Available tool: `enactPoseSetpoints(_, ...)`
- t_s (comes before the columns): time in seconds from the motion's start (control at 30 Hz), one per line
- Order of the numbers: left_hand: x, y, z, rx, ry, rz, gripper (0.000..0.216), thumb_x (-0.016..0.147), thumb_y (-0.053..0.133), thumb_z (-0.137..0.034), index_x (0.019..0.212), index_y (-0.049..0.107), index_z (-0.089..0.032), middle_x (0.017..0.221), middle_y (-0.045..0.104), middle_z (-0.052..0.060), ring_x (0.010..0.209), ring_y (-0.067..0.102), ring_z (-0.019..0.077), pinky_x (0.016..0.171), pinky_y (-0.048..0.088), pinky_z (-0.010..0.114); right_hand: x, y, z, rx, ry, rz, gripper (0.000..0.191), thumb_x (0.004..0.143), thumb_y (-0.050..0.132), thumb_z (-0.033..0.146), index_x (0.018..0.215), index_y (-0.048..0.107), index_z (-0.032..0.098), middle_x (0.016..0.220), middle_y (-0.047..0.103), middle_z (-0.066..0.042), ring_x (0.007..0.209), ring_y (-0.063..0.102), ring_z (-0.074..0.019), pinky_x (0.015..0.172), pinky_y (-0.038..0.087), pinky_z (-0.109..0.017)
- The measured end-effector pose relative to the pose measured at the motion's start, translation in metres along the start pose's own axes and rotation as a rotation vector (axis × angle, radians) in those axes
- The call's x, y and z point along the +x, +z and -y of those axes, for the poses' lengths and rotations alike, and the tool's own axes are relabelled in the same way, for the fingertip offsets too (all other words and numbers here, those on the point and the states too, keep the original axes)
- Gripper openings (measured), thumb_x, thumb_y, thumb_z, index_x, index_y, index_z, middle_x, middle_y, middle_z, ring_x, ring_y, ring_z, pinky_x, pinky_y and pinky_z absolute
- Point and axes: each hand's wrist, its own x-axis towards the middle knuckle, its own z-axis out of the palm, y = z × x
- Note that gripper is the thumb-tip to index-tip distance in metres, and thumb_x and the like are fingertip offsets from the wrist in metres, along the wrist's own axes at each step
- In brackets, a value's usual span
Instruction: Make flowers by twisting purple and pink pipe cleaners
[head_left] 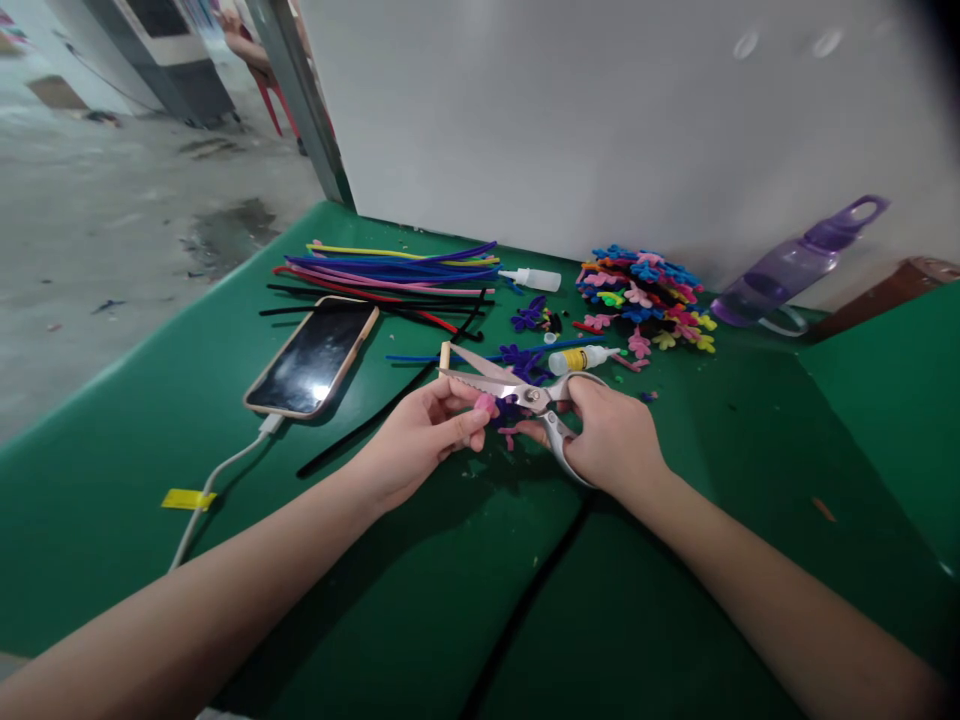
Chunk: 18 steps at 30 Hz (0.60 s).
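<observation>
My right hand (pixel 611 435) is closed round the handles of steel scissors (pixel 501 383), whose blades stand apart and point left. My left hand (pixel 420 435) pinches a small pink piece (pixel 486 404) just below the blades. A purple pipe-cleaner flower (pixel 517 362) lies right behind the scissors on the green table (pixel 150 450). Both forearms reach in from the bottom of the view.
A phone (pixel 315 355) on a white cable lies at the left. Behind it is a bundle of coloured pipe cleaners (pixel 397 270). Two small glue bottles (pixel 581 358) (pixel 534 279), a heap of coloured flowers (pixel 649 295) and a purple water bottle (pixel 791 268) stand by the white wall.
</observation>
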Motion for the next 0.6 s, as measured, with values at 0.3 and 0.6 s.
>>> enactPoseSetpoints(0.3, 0.0024, -0.0034, 0.0001, -0.152, 0.07, -0.024, 0.014, 0.073, 0.068, -0.019, 0.084, 0.059, -0.019, 0.064, 0.056, -0.005, 0.057, 0.052, 0.0055, 0.058, 0.04, 0.02, 0.0056, 0.0036, -0.004, 0.075, -0.086, -0.001, 0.049, 0.071, 0.052, 0.064, 0.083, 0.045, 0.018, 0.08, 0.053, -0.01, 0.078, 0.051, -0.0247, 0.068, 0.04, -0.037)
enactPoseSetpoints(0.6, 0.0, -0.0017, -0.0007, -0.083, 0.057, 0.01, 0.015, 0.074, 0.067, -0.017, 0.079, 0.053, -0.02, 0.063, 0.058, -0.005, 0.057, 0.053, 0.0063, 0.056, 0.037, 0.019, 0.0025, 0.0031, 0.0004, 0.017, -0.099, 0.0, 0.044, 0.074, 0.05, 0.062, 0.078, 0.043, 0.019, 0.073, 0.05, -0.007, 0.071, 0.049, -0.0223, 0.062, 0.039, -0.034)
